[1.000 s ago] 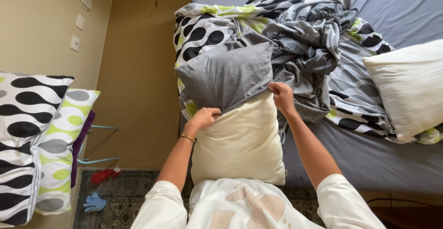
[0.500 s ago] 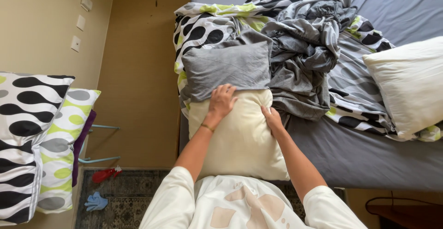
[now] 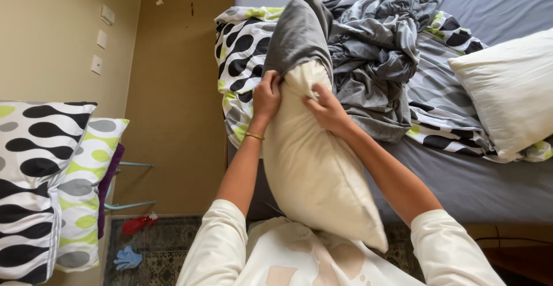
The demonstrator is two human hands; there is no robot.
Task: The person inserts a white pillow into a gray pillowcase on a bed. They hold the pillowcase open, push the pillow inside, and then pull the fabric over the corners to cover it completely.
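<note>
Lifting the cream pillow [image 3: 314,171] upright off the bed [image 3: 478,188], where it lay flat; left hand [image 3: 266,96] and right hand [image 3: 327,108] clench grey pillowcase [image 3: 299,32] now capping pillow's top end.

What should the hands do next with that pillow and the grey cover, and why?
Probably tug the grey pillowcase further down the cream pillow. The case covers only the pillow's top end, and most of the pillow is bare. The left hand and right hand both grip at the case's open edge, one on each side, so a downward pull looks like the natural small move.
</note>
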